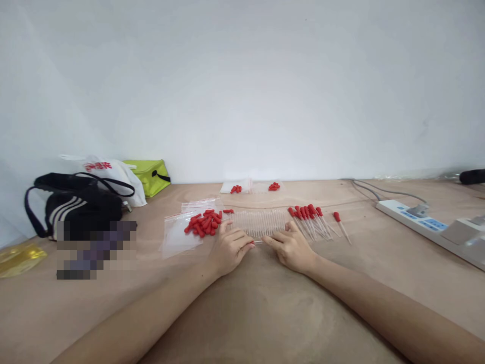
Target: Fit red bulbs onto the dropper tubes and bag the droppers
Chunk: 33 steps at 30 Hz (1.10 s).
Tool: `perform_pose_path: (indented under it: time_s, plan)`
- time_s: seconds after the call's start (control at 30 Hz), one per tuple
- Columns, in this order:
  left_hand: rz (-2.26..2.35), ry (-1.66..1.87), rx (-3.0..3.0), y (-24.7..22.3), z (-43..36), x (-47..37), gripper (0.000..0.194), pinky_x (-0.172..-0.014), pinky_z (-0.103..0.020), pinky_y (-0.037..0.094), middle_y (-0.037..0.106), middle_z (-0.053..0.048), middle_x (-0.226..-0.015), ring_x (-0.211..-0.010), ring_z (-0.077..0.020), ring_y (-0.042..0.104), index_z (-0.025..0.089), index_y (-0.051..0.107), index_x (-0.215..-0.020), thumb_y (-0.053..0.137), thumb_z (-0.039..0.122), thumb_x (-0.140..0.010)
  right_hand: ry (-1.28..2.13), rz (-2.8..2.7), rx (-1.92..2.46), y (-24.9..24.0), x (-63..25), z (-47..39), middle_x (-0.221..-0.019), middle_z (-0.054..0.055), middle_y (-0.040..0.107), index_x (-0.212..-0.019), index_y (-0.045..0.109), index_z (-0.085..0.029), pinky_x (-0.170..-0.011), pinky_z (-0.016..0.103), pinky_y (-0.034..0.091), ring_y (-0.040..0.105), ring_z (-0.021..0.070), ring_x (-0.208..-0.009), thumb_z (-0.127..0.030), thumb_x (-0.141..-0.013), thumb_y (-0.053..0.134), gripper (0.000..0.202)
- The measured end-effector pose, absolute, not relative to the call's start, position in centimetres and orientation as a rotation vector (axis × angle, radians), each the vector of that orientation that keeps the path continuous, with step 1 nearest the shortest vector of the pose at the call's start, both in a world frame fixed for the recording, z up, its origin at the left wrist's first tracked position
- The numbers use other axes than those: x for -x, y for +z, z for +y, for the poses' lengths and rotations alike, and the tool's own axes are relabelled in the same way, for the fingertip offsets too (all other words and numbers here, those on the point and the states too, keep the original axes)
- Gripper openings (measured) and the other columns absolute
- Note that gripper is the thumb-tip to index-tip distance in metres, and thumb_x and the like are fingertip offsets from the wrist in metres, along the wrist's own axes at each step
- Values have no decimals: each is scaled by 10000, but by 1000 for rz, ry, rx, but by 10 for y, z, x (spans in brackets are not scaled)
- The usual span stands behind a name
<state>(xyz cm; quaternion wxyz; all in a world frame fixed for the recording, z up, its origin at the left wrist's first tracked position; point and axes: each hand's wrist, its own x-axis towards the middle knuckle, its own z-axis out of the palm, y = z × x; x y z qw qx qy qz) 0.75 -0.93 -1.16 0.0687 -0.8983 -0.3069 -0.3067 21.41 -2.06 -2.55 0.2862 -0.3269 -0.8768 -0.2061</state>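
Note:
My left hand [230,248] pinches a red rubber bulb [252,243], mostly covered by its fingertips. A thin clear glass tube [258,242] runs from the bulb to my right hand [290,247], whose fingers are closed on it. Just beyond both hands lies a row of clear glass tubes [261,221] side by side. A pile of red bulbs [204,222] rests on clear plastic bags [175,235] to the left. On the right are several tubes with red bulbs on their ends [311,211], and one more such dropper [343,228] lies apart.
Two small bags with red bulbs [236,189] lie near the wall. At the left are a black bag [83,207], a white bag [132,184], a green box [151,177] and a yellow packet [20,259]. A power strip [413,220] with cables sits right.

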Motion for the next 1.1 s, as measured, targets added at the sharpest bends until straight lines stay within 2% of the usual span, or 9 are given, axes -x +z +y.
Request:
perform_pose_path:
  time_s: [0.17,0.37,0.53,0.73,0.93,1.1]
  plan:
    - [-833,-836,2701,-10,-8,-7,202,-932,-391,213,635,16,-677,-686,-120,562,195,600,-784,423,249,-866,-527,-2357,900,-26,-212,-25,-577,10,566,-887,631,-161,-653,311,200,415,103,-517,-46,-754,368,316]
    - [-888,-1026,2749,-8,-6,-7,213,-905,-378,241,655,13,-690,-664,-119,573,187,591,-750,425,256,-863,-16,-2328,1056,-24,-210,-24,-744,11,657,-1007,607,-239,-661,277,213,513,90,-595,-147,-827,395,293]
    - [-884,-1148,2879,-7,-2,-7,266,-821,-339,319,652,9,-640,-606,-113,575,185,594,-727,412,321,-867,228,-2292,1043,-20,-211,-21,-797,1,671,-994,605,-249,-696,269,227,556,94,-657,-203,-867,367,273]
    - [-943,-1132,2922,-7,-3,-7,277,-855,-352,310,666,0,-648,-615,-125,585,194,609,-733,454,399,-835,178,-2316,1038,-21,-211,-21,-794,-2,668,-989,600,-249,-687,257,232,567,91,-675,-207,-875,358,270]
    - [-911,-1134,2832,-7,-7,-8,254,-885,-368,264,662,8,-663,-634,-119,581,187,596,-716,438,329,-854,106,-2375,1029,-20,-211,-21,-751,6,660,-955,608,-235,-660,261,203,533,93,-623,-163,-850,368,272]
    - [-853,-982,2811,-7,-8,-7,230,-922,-385,228,659,9,-681,-672,-128,577,186,594,-745,423,282,-864,-115,-2439,1036,-19,-212,-18,-676,3,632,-898,617,-214,-644,288,174,460,98,-546,-74,-758,397,295]
